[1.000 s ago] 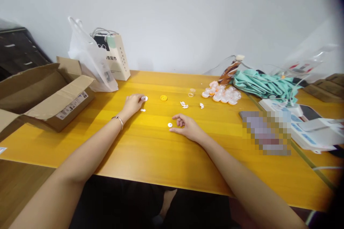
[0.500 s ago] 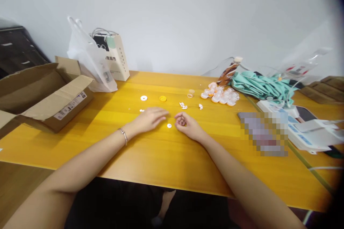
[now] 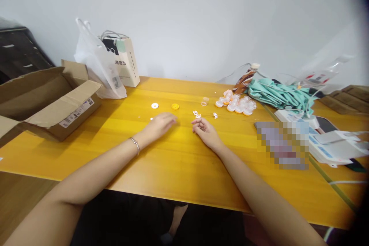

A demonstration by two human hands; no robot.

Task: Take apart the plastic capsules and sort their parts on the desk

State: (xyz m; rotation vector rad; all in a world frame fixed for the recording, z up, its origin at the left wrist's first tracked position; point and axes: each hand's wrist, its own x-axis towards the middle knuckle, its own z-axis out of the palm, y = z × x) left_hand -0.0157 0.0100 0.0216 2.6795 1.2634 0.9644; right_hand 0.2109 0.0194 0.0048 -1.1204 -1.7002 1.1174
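Observation:
Over the middle of the table, my left hand (image 3: 160, 127) has its fingertips smeared by motion, so I cannot tell what they hold. A small white piece (image 3: 152, 118) shows beside its knuckles. My right hand (image 3: 208, 133) has its fingers bent and pressed together, and anything in them is hidden. Small white openwork pieces (image 3: 197, 114) lie just beyond its fingertips, with another white piece (image 3: 215, 115) to their right. Farther back are a white ring-shaped disc (image 3: 155, 105), a yellow round part (image 3: 175, 106) and a clear small cup (image 3: 204, 102).
An open cardboard box (image 3: 77, 117) stands left, before a white plastic bag (image 3: 99, 65) and a paper bag (image 3: 131, 63). At right are clear-and-orange capsules (image 3: 238, 103), a brown bottle (image 3: 245, 78), teal folded fabric (image 3: 279, 94), a pixelated flat object (image 3: 281, 146) and white power strips (image 3: 319, 138).
The small white disc that lay between my hands no longer shows on the table. My left hand has shifted slightly back and left, my right hand slightly right, widening the gap between them.

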